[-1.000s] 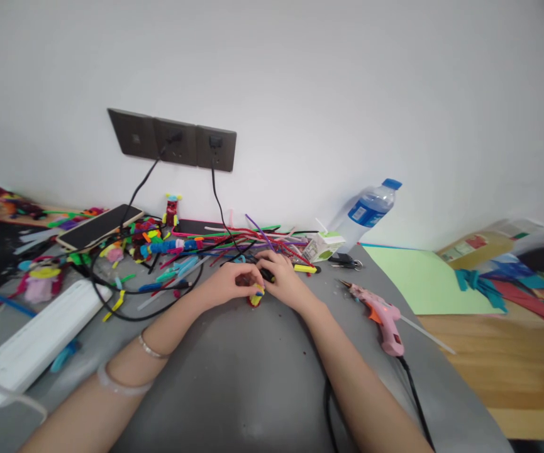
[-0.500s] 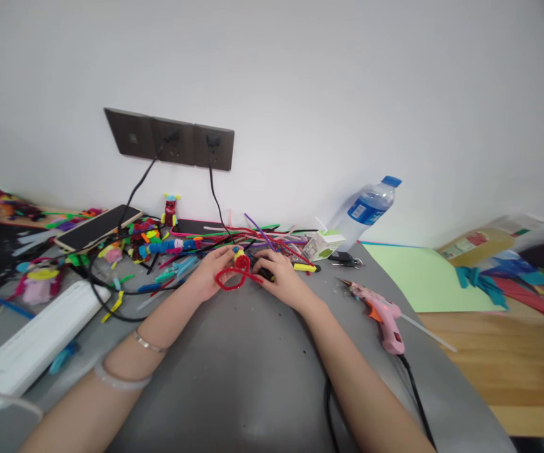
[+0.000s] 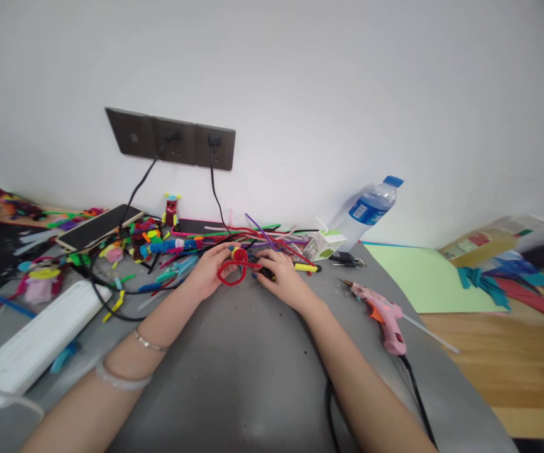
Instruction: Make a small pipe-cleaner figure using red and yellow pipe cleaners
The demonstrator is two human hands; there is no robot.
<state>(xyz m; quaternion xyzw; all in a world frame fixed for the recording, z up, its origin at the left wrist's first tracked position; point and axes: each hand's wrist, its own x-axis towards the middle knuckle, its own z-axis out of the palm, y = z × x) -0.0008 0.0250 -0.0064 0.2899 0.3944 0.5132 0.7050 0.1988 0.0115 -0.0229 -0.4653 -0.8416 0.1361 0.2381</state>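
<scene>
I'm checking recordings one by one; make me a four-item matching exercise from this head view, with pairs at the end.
1. red fuzzy pipe-cleaner loop
2. pink plastic glue gun
3. clear plastic bottle
4. long white plastic power strip

A. topped with a blue cap
B. between the left hand and the right hand
C. at the picture's lower left
D. has a thin pale stick jutting out

Pairs: 1-B, 2-D, 3-A, 4-C
</scene>
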